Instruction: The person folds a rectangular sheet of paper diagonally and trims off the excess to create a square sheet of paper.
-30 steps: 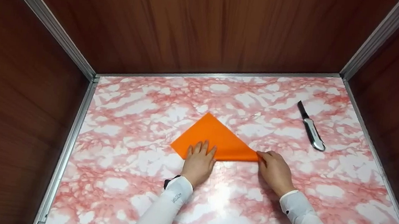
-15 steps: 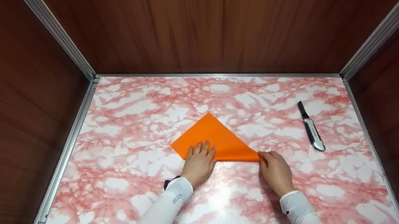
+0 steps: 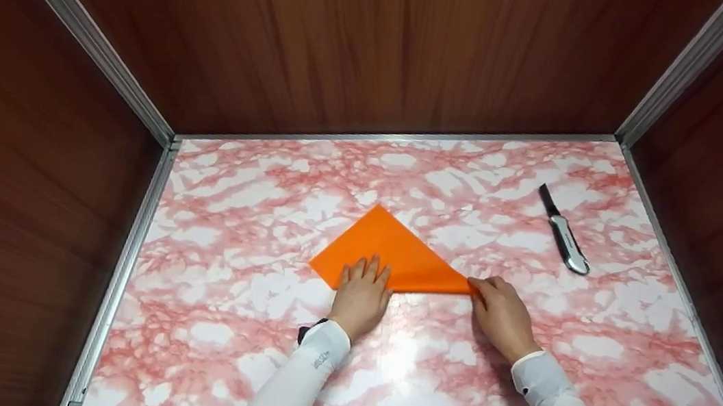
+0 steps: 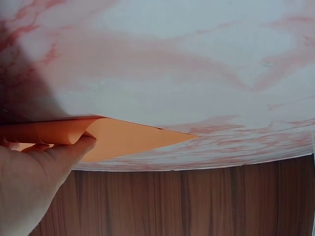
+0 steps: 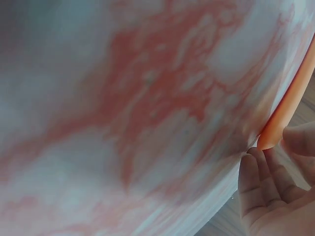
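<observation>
A sheet of orange paper [image 3: 385, 237] lies on the table, folded over, with its near edge curved up in a soft roll. My left hand [image 3: 359, 303] rests on its left part, fingers spread and pointing away from me. In the left wrist view that hand [image 4: 29, 182] is at the rolled edge of the paper [image 4: 142, 137]. At the right end, my right hand [image 3: 504, 320] pinches the narrow corner of the paper. The right wrist view has the thumb and fingers of this hand [image 5: 275, 201] at the rolled tip of the paper [image 5: 285, 110].
A utility knife [image 3: 567, 241] with a grey and black handle lies at the back right, its dark blade pointing away. Wood-grain panels [image 3: 353, 43] with metal edging enclose the back and sides of the pink-and-white marbled table [image 3: 229, 214].
My right hand has shifted very slightly right with the corner of the paper in its fingers. The left hand stays in place.
</observation>
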A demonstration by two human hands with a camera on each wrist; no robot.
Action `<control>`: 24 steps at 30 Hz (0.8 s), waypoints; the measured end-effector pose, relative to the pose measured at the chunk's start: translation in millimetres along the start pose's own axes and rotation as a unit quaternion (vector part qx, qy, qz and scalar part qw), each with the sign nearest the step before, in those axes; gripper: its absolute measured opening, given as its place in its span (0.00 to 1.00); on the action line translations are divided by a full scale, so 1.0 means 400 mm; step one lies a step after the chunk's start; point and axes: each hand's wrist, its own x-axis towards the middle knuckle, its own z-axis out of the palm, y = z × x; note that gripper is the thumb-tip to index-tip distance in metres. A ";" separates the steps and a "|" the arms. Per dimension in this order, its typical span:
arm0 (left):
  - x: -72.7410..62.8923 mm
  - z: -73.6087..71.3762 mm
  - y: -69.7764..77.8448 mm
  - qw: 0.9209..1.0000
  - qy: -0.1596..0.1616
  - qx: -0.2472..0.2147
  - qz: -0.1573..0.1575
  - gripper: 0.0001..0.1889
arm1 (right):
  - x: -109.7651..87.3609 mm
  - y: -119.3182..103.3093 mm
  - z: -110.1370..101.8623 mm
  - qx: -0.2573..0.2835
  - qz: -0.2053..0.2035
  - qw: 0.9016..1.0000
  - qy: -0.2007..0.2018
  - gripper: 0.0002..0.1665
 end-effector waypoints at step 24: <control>-0.002 -0.008 0.004 1.000 0.010 -0.013 -0.005 0.29 | -0.004 -0.007 0.001 -0.034 -0.046 0.998 -0.024 0.22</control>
